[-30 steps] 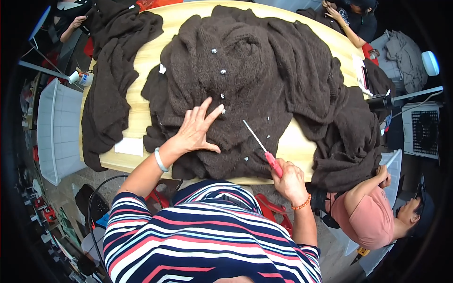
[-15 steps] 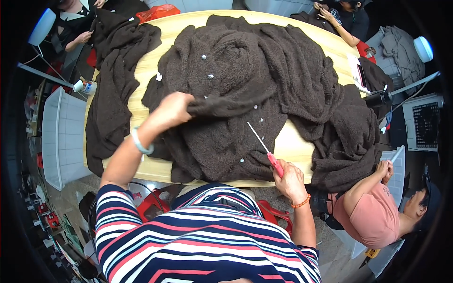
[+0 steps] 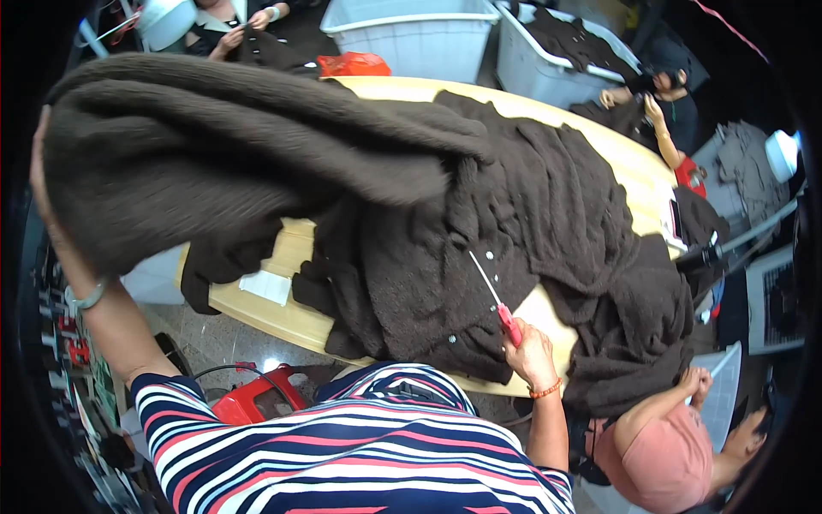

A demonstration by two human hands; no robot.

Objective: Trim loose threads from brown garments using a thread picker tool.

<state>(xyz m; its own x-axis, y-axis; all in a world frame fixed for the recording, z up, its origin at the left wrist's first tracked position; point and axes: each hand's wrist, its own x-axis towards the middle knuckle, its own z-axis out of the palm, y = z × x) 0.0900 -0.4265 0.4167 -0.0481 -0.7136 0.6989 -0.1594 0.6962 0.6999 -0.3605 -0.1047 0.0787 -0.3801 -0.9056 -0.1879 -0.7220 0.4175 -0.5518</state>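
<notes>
At the far left my raised left hand (image 3: 40,141) holds up a large dark brown knit garment (image 3: 214,158); its fingers are mostly hidden behind the cloth, which is blurred by motion. My right hand (image 3: 534,353) is closed round the pink-red handle of a tool with a long thin metal shaft (image 3: 510,324), its tip pointing away and left over the knitwear. Below lies another dark brown knit piece (image 3: 411,291) with small shiny buttons (image 3: 452,339) near the table's front edge. More brown knitwear (image 3: 565,188) is heaped to the right.
The pale wooden table (image 3: 248,300) has a white paper (image 3: 265,289) at its left. White bins (image 3: 411,43) and a red plastic bag (image 3: 355,64) are at the back. A person in pink (image 3: 659,454) sits close on the right; others work at the far side. A red stool (image 3: 257,398) is below.
My left hand has swung up and left, lifting the brown garment off the pile. The view has shifted, showing more of the far bins. My right hand keeps the red-handled tool.
</notes>
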